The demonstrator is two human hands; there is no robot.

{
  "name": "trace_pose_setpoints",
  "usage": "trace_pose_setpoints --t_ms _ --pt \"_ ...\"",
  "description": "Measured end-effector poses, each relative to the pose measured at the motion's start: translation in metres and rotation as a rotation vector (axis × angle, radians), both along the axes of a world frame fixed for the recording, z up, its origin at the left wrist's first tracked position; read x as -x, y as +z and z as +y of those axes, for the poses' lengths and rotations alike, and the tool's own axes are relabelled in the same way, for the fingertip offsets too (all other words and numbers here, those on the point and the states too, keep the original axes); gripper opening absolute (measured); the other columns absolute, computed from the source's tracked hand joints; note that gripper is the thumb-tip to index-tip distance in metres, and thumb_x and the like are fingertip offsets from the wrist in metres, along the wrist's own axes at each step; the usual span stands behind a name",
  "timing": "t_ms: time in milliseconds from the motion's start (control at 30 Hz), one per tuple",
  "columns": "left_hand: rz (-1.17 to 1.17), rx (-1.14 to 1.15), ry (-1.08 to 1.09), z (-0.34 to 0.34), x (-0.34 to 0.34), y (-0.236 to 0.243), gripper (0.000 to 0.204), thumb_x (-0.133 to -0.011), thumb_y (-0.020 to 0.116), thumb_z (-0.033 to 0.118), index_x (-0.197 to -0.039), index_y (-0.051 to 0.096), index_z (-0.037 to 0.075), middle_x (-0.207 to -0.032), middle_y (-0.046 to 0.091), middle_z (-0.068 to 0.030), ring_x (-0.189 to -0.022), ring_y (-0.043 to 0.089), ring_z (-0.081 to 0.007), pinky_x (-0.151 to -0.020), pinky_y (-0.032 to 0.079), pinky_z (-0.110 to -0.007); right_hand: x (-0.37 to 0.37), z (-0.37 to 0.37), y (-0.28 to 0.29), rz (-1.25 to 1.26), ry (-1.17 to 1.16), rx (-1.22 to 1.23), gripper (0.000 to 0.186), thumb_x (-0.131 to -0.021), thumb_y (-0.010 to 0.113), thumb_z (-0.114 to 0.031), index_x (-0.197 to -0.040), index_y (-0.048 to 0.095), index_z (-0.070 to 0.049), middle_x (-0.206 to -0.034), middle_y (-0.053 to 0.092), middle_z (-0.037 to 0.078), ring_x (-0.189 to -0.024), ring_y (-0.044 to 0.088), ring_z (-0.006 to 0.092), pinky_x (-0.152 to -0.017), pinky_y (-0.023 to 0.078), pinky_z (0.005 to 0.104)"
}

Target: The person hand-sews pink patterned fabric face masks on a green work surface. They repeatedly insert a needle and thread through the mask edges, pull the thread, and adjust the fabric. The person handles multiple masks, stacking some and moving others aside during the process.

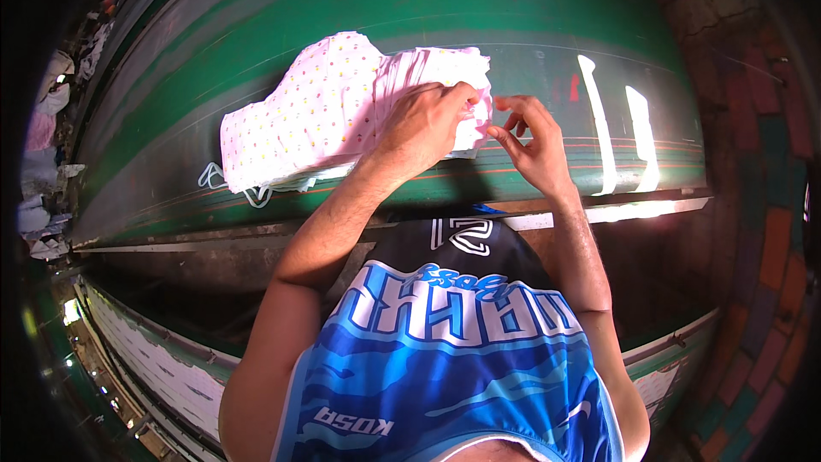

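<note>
A stack of pale pink fabric pieces [321, 107] with a small dotted print lies on the green table, its right part gathered in narrow folds. My left hand [432, 120] rests over that folded right part, fingers curled and closed on the fabric near its right edge. Just beyond this edge is my right hand [532, 141], thumb and bent fingers apart, with no cloth visible between them. Thin white cords [258, 197] trail from the stack's left end. Some of the fabric under my left hand is hidden, and bright sunlight washes out its right edge.
The long green table [513, 0] has a worn surface and a pale front edge [616, 210] close to my body. Sunlit strips [599, 124] fall to the right of my hands. Piled cloths [43, 154] are at the far left; coloured paving [770, 248] runs along the right.
</note>
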State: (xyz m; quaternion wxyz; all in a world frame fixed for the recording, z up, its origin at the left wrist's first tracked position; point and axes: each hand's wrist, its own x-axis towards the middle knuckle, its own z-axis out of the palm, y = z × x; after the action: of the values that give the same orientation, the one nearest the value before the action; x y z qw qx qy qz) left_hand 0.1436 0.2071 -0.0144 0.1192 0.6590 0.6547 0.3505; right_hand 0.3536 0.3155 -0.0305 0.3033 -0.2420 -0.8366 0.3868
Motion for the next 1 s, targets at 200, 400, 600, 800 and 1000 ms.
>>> trace_pose_setpoints --t_ms 200,400,600,800,1000 --pt "-0.043 0.025 -0.080 -0.002 0.006 0.009 0.020 -0.104 0.070 0.007 -0.122 0.062 0.006 -0.101 0.078 -0.0197 -0.097 0.077 -0.0411 -0.084 0.059 -0.053 0.014 0.016 0.010 -0.058 0.084 -0.165 0.029 -0.091 0.086 0.000 -0.117 0.078 -0.008 -0.126 0.063 0.011 -0.103 0.069 0.0246 -0.080 0.059 0.0372" --pt "-0.156 0.001 -0.048 -0.004 -0.004 0.021 0.038 -0.100 0.079 0.011 -0.133 0.060 0.006 -0.105 0.079 -0.0182 -0.097 0.079 -0.0367 -0.085 0.062 -0.047 0.021 0.028 0.019 -0.015 0.120 -0.148 0.023 -0.094 0.083 0.002 -0.115 0.076 -0.004 -0.123 0.066 0.011 -0.107 0.072 0.0258 -0.085 0.061 0.0387" --pt "-0.146 -0.216 0.084 0.005 0.005 0.011 0.041 -0.097 0.083 0.012 -0.134 0.066 0.006 -0.098 0.079 -0.0143 -0.086 0.079 -0.0288 -0.076 0.063 -0.041 0.038 0.025 0.031 0.038 0.071 -0.071 0.017 -0.099 0.080 -0.002 -0.116 0.076 -0.003 -0.121 0.071 0.011 -0.096 0.072 0.0229 -0.078 0.060 0.0376" --pt "-0.126 -0.184 0.272 0.016 0.034 0.008 0.032 -0.098 0.082 0.012 -0.127 0.070 0.005 -0.093 0.077 -0.0097 -0.080 0.076 -0.0253 -0.075 0.062 -0.040 0.029 0.019 0.028 -0.036 0.067 -0.118 0.021 -0.096 0.086 -0.008 -0.116 0.080 -0.007 -0.111 0.075 0.009 -0.090 0.069 0.0196 -0.073 0.057 0.0350" --pt "-0.001 -0.192 0.347 0.025 0.047 0.000 0.030 -0.098 0.082 0.014 -0.125 0.072 0.005 -0.103 0.074 -0.0102 -0.082 0.074 -0.0259 -0.076 0.062 -0.041 0.012 0.012 0.010 -0.105 0.176 0.023 0.019 -0.089 0.092 -0.011 -0.105 0.083 -0.006 -0.108 0.074 0.008 -0.089 0.071 0.0224 -0.075 0.058 0.0360"
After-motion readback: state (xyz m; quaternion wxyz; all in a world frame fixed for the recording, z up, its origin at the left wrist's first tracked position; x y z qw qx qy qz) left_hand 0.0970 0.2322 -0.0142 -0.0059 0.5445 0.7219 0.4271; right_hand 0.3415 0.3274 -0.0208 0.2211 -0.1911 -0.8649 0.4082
